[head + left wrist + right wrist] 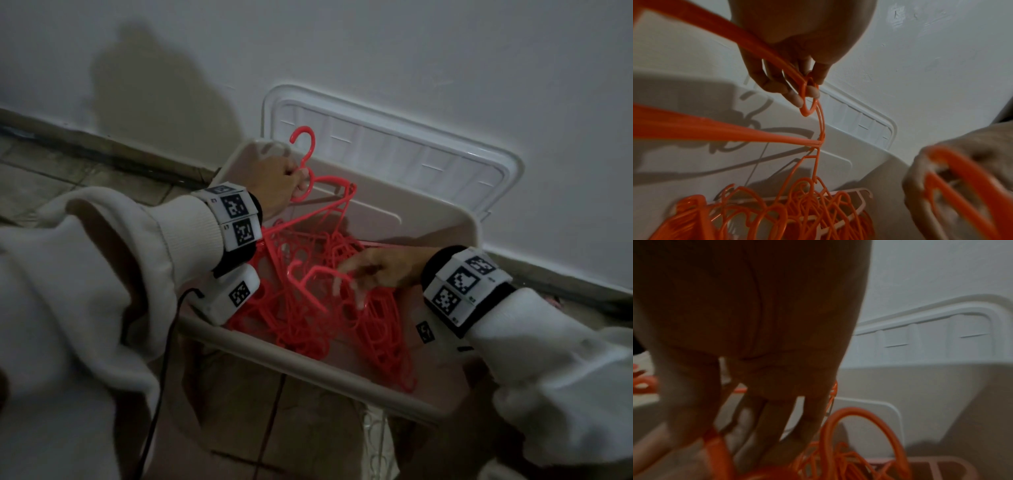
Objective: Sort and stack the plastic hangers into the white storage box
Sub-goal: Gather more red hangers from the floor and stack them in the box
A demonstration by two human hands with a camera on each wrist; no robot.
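Inside the white storage box [308, 371] lies a tangled pile of red plastic hangers [308, 308]. My left hand [277, 181] holds one red hanger [330, 179] up over the box's far left corner. It pinches the hanger at the neck loop [805, 112] below the hook. My right hand [380, 270] reaches into the pile from the right. Its fingers [809, 418] are stretched out among the hanger loops [855, 410] and blurred. I see no clear grip there. Lower parts of the pile [777, 211] are hidden under the arms.
The box's white lid [394, 147] leans upright against the white wall right behind the box. A black cable [161, 359] hangs from my left wrist across the box's near left corner. The tiled floor shows left of the box and in front of it.
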